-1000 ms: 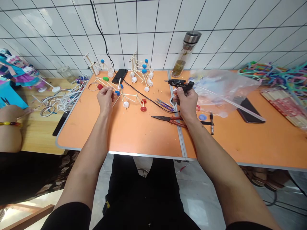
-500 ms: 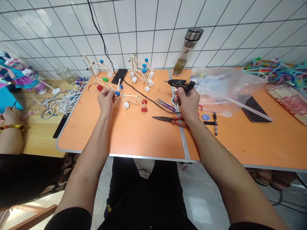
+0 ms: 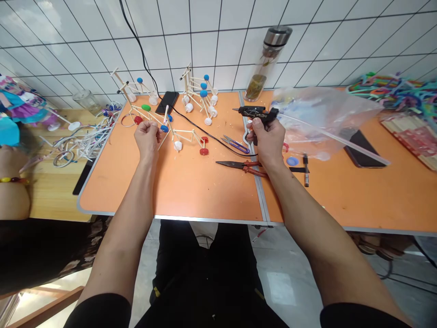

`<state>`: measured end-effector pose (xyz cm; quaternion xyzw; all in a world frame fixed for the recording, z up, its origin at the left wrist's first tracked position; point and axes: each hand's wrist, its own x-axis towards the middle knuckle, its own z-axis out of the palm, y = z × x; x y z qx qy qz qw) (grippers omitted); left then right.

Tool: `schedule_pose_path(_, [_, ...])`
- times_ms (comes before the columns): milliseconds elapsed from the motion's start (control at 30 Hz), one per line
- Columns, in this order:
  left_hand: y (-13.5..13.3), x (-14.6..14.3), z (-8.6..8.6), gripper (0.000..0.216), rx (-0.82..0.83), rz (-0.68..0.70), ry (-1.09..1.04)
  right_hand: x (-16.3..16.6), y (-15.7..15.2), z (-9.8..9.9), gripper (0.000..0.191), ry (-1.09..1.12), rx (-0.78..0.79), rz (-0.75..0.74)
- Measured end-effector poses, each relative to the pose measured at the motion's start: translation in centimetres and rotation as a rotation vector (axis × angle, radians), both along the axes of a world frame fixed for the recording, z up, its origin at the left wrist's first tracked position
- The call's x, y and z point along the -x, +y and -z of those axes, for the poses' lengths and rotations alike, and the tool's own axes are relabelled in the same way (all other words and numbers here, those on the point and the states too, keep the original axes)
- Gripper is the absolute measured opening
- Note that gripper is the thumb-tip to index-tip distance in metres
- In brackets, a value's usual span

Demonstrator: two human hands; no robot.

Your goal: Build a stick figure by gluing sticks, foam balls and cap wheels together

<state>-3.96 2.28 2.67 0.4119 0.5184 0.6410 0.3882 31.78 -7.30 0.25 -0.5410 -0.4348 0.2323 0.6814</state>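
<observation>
My right hand (image 3: 268,136) is wrapped round a black hot glue gun (image 3: 253,110), its nozzle pointing left and a long clear glue stick (image 3: 336,135) trailing from its back. My left hand (image 3: 148,136) pinches part of a small wooden-stick frame (image 3: 182,131) fitted with blue, white and red bottle-cap wheels; the exact spot under my fingertips is hidden. Just behind that hand stands another stick frame (image 3: 129,98) with red, green and blue caps. A third stick frame (image 3: 196,93) with blue and white wheels stands further back.
Red-handled pliers (image 3: 241,166) and small snips (image 3: 235,144) lie between my hands. Close to the wall stand a glass tea bottle (image 3: 266,64) and a phone (image 3: 167,102). A plastic bag (image 3: 324,118) and a marker (image 3: 306,171) are at right. At left, another person's arm (image 3: 13,191) rests by tangled cords (image 3: 82,143).
The whole view has shifted slightly upward on the table. Both hands keep their holds, with the glue gun and stick frame in nearly the same places. The neighbouring person's hand has moved a little.
</observation>
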Motion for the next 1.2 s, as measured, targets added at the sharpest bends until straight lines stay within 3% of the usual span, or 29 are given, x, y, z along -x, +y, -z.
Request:
schedule_pose_path(167, [0.51,0.69,0.61,0.043,-0.008,-0.038,0.000,-0.16,0.11,0.30,0.055,-0.003,-0.023,-0.012])
schedule_pose_path(433, [0.75,0.65,0.54,0.027,0.012,-0.077,0.005,-0.14,-0.16,-0.12,0.044,-0.011,-0.004,-0.009])
schedule_pose_path(667, [0.63,0.64,0.59,0.036,0.012,-0.065,-0.005,-0.08,-0.26,-0.22,0.049,-0.011,-0.007,-0.015])
schedule_pose_path(833, [0.80,0.65,0.60,0.026,0.018,-0.066,0.004,-0.26,-0.06,0.13,0.050,-0.037,0.003,0.004])
schedule_pose_path(1200, [0.71,0.58,0.69,0.028,0.007,-0.034,-0.023,-0.18,-0.03,0.29,0.049,-0.024,0.013,0.012])
